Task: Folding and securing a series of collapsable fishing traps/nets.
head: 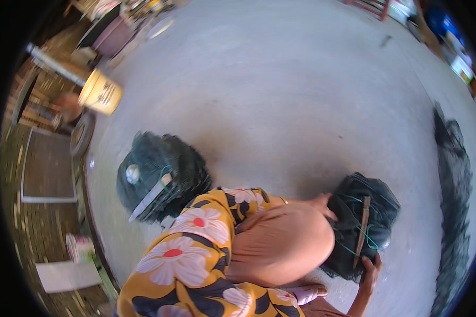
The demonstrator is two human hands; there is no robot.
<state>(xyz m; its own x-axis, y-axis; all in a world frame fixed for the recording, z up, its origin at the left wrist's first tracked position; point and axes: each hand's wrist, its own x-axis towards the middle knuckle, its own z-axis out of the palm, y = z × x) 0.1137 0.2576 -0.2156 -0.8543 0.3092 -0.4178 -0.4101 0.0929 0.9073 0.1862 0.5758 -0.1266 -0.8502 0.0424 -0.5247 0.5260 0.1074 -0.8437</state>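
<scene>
A dark green mesh net bundle (380, 202) rests on the floor at my right, with a pointed wooden stake (363, 230) and thin green cord (368, 237) on top. My left hand (322, 205) grips its near left side, the fingertips partly hidden by the mesh. Around the lower right edge curls my right hand (371, 270), the thumb against the netting. A second dark green net bundle (182, 170) stands on the left, apart from both hands. It carries a pale pointed stake (146, 202), green cord and a whitish rounded object (132, 174).
Loose dark netting (454, 190) lies along the right of the concrete floor (281, 99). By the left wall are a yellow bucket (101, 93), a tyre (82, 134), a framed screen (49, 166) and a purple tub (115, 37). A reddish stool (375, 8) stands far off.
</scene>
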